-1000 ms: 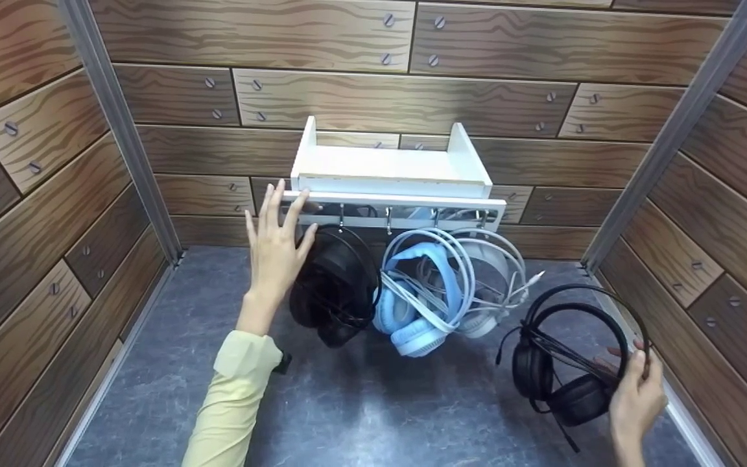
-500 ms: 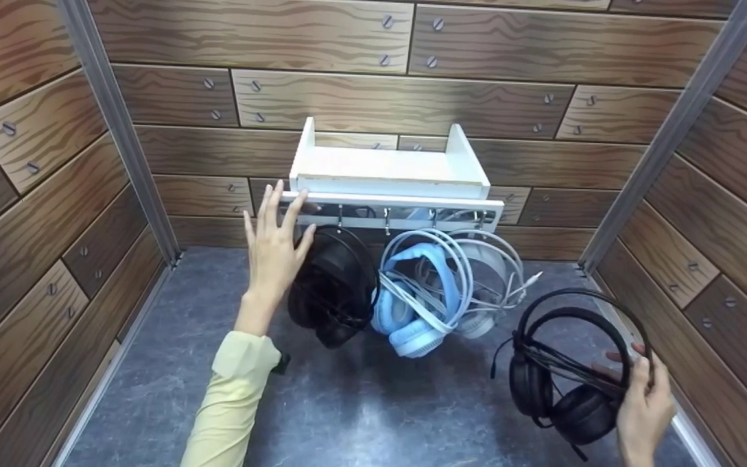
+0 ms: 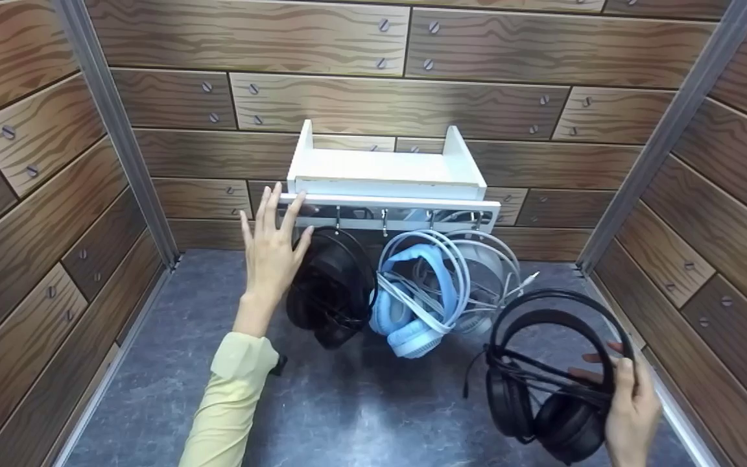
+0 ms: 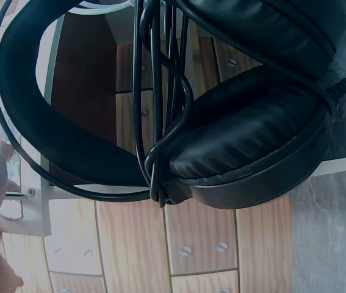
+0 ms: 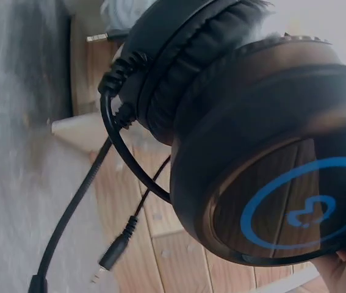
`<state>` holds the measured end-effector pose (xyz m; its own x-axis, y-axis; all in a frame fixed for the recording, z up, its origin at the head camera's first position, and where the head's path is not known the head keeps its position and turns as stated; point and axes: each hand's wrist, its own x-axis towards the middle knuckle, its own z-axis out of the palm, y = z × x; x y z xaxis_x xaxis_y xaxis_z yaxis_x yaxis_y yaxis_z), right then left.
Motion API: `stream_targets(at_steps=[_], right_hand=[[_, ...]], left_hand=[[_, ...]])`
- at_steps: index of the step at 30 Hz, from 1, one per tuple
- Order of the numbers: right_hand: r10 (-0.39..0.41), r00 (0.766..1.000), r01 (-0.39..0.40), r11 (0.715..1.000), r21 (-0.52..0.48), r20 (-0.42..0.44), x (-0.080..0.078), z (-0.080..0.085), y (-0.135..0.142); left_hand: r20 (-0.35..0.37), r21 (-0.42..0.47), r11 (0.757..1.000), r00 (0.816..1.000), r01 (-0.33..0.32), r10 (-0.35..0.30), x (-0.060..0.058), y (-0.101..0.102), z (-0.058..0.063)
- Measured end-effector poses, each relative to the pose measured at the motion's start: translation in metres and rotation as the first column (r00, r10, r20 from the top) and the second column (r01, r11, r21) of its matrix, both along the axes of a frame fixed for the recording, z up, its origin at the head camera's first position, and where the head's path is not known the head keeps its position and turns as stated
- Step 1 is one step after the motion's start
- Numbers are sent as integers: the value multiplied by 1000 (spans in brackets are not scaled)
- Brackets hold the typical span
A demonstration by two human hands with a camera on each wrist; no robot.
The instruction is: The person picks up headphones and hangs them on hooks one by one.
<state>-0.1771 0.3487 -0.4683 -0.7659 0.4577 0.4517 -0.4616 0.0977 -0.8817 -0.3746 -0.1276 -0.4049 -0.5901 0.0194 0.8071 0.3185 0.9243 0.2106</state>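
My left hand (image 3: 270, 256) rests with spread, mostly straight fingers on the left end of a white hook rack (image 3: 406, 201). Just beside it, black headphones (image 3: 328, 285) hang from a hook; the left wrist view shows their padded ear cups and bundled cable (image 4: 154, 91). My right hand (image 3: 633, 402) grips the headband side of a second pair of black headphones (image 3: 571, 421), held up at the right. In the right wrist view, one of its ear cups (image 5: 270, 159) bears a blue ring logo, and a cable plug (image 5: 115, 253) dangles below.
Light blue headphones (image 3: 415, 337) and white-grey headphones (image 3: 477, 321) with looped cables hang on the rack's right part. Between the black and blue pairs is a bare hook (image 3: 384, 224). A white shelf (image 3: 380, 162) stands behind. Wood-patterned walls (image 3: 691, 253) enclose the dark grey floor (image 3: 360, 415).
My right hand has brought the held black headphones a little left and nearer the camera, first drifting slightly right. My left hand stays on the rack's left end.
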Motion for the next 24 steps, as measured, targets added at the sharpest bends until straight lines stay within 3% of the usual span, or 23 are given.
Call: stream_targets(at_steps=[7, 14, 24], right_hand=[[80, 997, -80, 997, 20, -17, 5, 7, -24], [209, 970, -211, 978, 3, -121, 2, 8, -42], [174, 984, -173, 985, 27, -48, 1, 17, -79]], left_hand=[[10, -10, 1000, 1000, 7, -7, 2, -2, 2], [10, -10, 1000, 1000, 13, -13, 3, -2, 3], [12, -23, 1000, 1000, 8, -8, 5, -3, 4]])
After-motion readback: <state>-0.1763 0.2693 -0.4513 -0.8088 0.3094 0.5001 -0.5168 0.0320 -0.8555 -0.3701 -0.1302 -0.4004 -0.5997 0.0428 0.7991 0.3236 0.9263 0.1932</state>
